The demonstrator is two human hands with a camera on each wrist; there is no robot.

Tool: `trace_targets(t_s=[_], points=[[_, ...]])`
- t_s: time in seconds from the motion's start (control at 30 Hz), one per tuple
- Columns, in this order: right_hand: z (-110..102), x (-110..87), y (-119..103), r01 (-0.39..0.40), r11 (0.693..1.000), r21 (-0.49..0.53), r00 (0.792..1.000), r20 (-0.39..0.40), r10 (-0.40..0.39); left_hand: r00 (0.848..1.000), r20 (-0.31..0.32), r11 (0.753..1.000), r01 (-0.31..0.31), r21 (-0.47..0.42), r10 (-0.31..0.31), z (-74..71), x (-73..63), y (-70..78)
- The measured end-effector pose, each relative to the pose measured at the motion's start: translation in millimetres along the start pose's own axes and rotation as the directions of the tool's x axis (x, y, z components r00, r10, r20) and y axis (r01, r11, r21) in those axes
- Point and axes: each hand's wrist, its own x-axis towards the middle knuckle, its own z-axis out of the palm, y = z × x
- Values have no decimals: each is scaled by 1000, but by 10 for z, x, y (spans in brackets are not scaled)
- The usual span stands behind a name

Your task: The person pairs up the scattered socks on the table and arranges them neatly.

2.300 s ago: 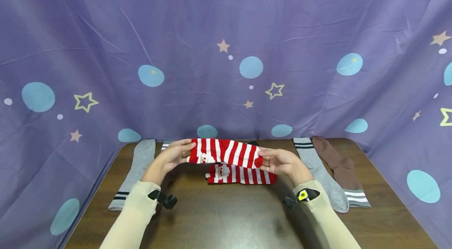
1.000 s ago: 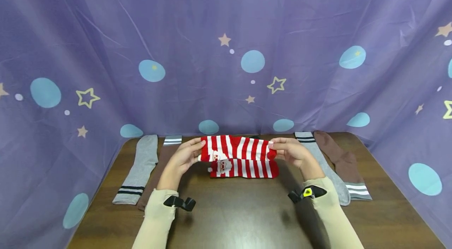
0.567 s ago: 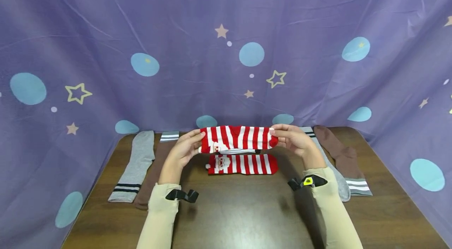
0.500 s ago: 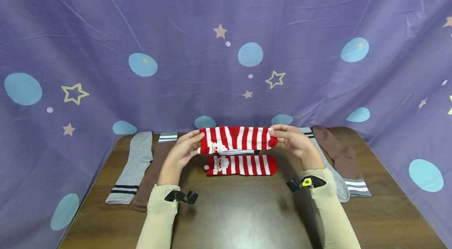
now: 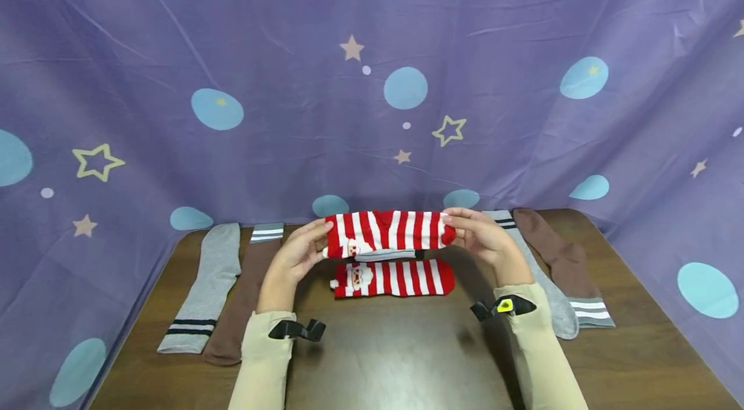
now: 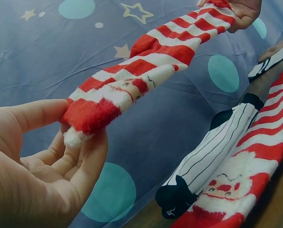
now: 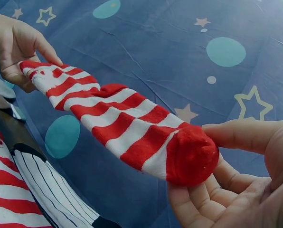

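Stretched between both hands above the table is a red-and-white striped sock (image 5: 401,230) with a Santa face near its cuff. My left hand (image 5: 295,256) pinches the cuff end, where the left wrist view shows a white tuft. The red toe is pinched by my right hand (image 7: 241,175) between thumb and fingers. Below it, a matching striped Santa sock (image 5: 401,278) lies flat on the table. Behind that one lies a white sock (image 6: 217,142) with thin dark stripes and black ends, partly hidden by the raised sock in the head view.
On the table's left lie a grey sock (image 5: 208,281) with black bands and a brown sock (image 5: 243,300). A second grey sock (image 5: 546,287) and brown sock (image 5: 560,255) lie on the right. A purple curtain (image 5: 290,106) hangs behind the wooden table (image 5: 383,345).
Since the earliest frame, the held striped sock has moved slightly right and levelled out, uncovering part of the white sock beneath. Both hands keep their pinch; the head view has shifted a little.
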Motion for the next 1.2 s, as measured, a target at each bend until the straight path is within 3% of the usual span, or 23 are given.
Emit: trace_targets(t_s=[0.53,0.7,0.83,0.97,1.1,1.2], points=[[1,-92,-65,18,1000,12,999,31,-18,998,55,999,-4,35,2,7,-48,1],[10,-77,-48,50,993,-104,998,-42,-55,996,92,999,-15,47,10,-5,-50,-34],[28,-63,-56,80,969,-232,989,-102,-106,995,99,998,-27,50,22,-3,-36,-42],[68,-40,-45,95,900,-425,967,-174,-184,994,104,998,-35,51,29,-16,-38,-28],[124,-23,-20,44,764,-644,935,-243,-259,992,122,998,-27,55,20,-26,-48,-21],[181,-20,-5,9,675,-738,908,-277,-315,991,135,997,-31,66,22,-26,-52,-22]])
